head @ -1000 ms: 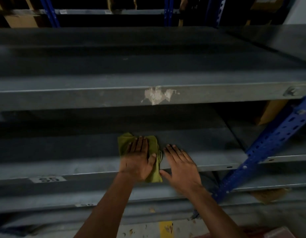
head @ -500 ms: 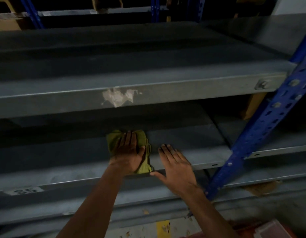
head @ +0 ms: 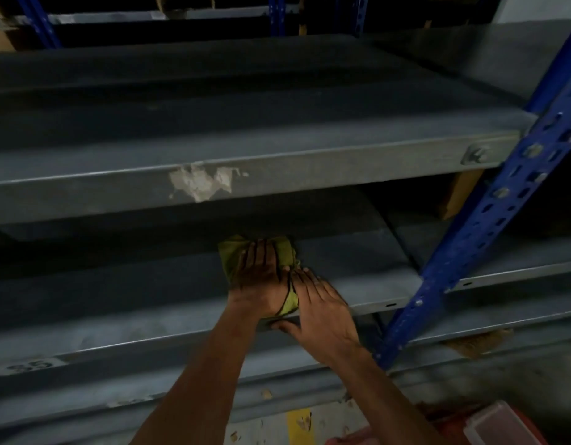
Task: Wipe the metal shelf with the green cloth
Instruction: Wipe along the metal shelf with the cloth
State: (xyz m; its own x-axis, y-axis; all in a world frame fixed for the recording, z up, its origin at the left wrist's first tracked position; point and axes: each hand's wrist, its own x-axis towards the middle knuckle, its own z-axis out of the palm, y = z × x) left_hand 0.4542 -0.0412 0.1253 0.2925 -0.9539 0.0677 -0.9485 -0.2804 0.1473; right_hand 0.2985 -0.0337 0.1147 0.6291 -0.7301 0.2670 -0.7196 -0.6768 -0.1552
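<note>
Head view: I see the metal shelf [head: 117, 293] spanning the frame's middle, a blue upright [head: 489, 220] at right. At centre the green cloth [head: 232, 255] lies flat on it under my left hand [head: 261, 277], fingers straight, pressing. My right hand [head: 322, 309] rests released, touching the cloth's edge.
</note>
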